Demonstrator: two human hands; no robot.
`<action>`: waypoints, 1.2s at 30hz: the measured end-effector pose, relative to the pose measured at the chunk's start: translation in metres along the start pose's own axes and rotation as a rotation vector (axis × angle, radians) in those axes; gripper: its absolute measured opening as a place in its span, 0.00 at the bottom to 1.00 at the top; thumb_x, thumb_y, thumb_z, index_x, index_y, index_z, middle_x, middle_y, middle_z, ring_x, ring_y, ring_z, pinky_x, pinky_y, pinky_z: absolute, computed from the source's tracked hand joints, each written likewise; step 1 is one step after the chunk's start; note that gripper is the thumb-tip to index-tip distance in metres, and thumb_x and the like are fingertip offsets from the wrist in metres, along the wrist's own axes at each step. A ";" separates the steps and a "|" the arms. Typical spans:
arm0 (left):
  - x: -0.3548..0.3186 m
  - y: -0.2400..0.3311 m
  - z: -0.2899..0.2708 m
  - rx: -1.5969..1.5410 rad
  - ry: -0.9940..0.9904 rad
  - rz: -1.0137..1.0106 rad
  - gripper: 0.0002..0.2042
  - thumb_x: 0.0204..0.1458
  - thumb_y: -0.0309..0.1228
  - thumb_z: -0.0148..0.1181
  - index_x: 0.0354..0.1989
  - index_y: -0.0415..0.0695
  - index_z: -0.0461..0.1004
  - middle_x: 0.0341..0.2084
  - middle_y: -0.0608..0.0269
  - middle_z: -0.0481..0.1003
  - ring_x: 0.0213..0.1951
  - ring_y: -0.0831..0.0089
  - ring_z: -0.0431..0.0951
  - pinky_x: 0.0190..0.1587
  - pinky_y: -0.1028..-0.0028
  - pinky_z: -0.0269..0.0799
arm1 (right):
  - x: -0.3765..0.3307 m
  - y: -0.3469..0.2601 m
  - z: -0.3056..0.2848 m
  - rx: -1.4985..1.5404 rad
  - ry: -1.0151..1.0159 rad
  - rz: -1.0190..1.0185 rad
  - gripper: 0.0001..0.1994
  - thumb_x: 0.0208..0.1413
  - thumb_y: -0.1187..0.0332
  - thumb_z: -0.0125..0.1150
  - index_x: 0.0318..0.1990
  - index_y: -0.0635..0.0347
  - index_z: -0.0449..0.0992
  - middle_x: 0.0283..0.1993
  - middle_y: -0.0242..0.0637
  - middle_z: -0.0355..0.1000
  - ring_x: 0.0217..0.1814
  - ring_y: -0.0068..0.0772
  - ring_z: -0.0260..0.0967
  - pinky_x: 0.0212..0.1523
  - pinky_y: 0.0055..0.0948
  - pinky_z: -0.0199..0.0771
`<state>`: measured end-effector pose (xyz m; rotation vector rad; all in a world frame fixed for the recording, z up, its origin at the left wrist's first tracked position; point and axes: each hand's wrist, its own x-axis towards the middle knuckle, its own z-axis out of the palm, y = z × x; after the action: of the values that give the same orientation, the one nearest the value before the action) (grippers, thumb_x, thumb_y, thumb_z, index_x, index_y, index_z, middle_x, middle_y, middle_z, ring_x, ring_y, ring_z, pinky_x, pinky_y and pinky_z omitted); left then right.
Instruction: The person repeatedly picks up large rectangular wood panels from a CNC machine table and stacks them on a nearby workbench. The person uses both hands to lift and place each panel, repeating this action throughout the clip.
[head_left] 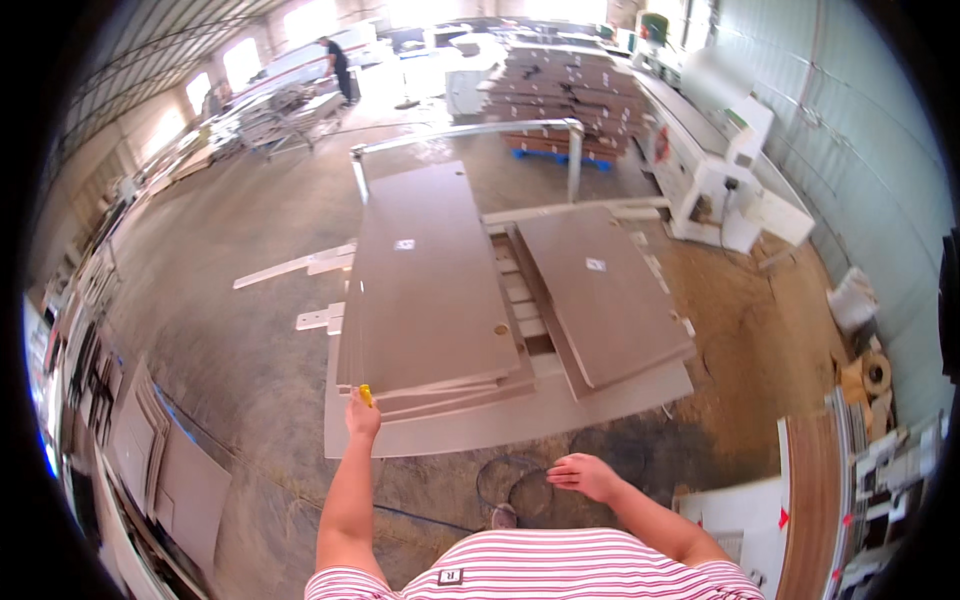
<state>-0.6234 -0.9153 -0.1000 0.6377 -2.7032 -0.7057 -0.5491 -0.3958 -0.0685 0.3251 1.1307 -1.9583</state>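
Note:
My left hand [362, 415] is closed around a small yellow tool [366, 396], whose exact kind I cannot make out. It is at the near left corner of a stack of brown panels [430, 290]; whether the tool touches the panels is unclear. The top panel carries a small white label [404, 245] and has a round hole near its right edge. Over the floor, short of the panels, hangs my right hand [585, 476], fingers stretched out and holding nothing. A second, shorter stack of brown panels [605, 300] lies to the right, also labelled. Both stacks rest on a larger pale board [460, 435].
A metal rail frame [465, 130] stands behind the panels. Farther back are a tall pile of boards [565, 95] and a white machine [725, 195]. Boards [180, 480] lean at the left, others [810, 500] at the right. A cable [430, 518] crosses the floor. A person [338, 70] stands far off.

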 end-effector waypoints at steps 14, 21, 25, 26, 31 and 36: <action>-0.308 0.186 0.026 -0.521 -0.608 -0.023 0.09 0.53 0.28 0.57 0.40 0.40 0.70 0.26 0.59 0.78 0.31 0.71 0.82 0.35 0.72 0.76 | -0.287 0.201 -0.166 0.478 0.700 -0.383 0.07 0.63 0.68 0.48 0.39 0.62 0.70 0.31 0.45 0.74 0.27 0.35 0.69 0.32 0.35 0.74; -0.348 0.183 0.032 -0.833 -0.089 -0.510 0.07 0.55 0.24 0.56 0.39 0.42 0.65 0.27 0.61 0.75 0.27 0.71 0.79 0.29 0.75 0.75 | -0.367 0.296 -0.201 0.439 0.869 -0.374 0.07 0.62 0.70 0.48 0.38 0.64 0.69 0.30 0.48 0.74 0.28 0.40 0.72 0.29 0.38 0.73; -0.357 0.171 0.044 -0.790 0.048 -0.425 0.08 0.55 0.25 0.57 0.41 0.41 0.66 0.28 0.60 0.76 0.29 0.71 0.79 0.33 0.73 0.76 | -0.411 0.317 -0.213 0.534 0.958 -0.378 0.06 0.60 0.71 0.49 0.37 0.65 0.69 0.29 0.47 0.73 0.27 0.39 0.72 0.29 0.38 0.73; -0.365 0.176 0.042 -0.680 -0.043 -0.283 0.09 0.54 0.26 0.58 0.42 0.41 0.66 0.28 0.60 0.76 0.30 0.72 0.79 0.34 0.72 0.76 | -0.421 0.320 -0.214 0.542 0.944 -0.403 0.06 0.59 0.71 0.49 0.35 0.65 0.69 0.28 0.45 0.73 0.27 0.38 0.72 0.28 0.36 0.73; -0.411 0.213 0.040 -0.637 -0.684 -0.009 0.15 0.54 0.33 0.63 0.46 0.39 0.69 0.32 0.61 0.77 0.33 0.75 0.77 0.37 0.72 0.74 | -0.481 0.293 -0.183 0.594 0.823 -0.450 0.07 0.60 0.68 0.53 0.35 0.61 0.72 0.31 0.34 0.69 0.27 0.26 0.61 0.27 0.25 0.63; -0.466 0.254 0.044 -0.812 -1.156 -0.165 0.15 0.57 0.31 0.61 0.49 0.38 0.68 0.37 0.60 0.77 0.38 0.73 0.78 0.42 0.72 0.74 | -0.500 0.316 -0.216 0.804 0.930 -0.588 0.10 0.62 0.62 0.52 0.36 0.60 0.71 0.31 0.34 0.69 0.28 0.26 0.61 0.27 0.24 0.61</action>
<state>-0.3239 -0.4753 -0.0755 0.2298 -2.7149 -2.6626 -0.0338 -0.0342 -0.0896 1.6054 0.9393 -2.8508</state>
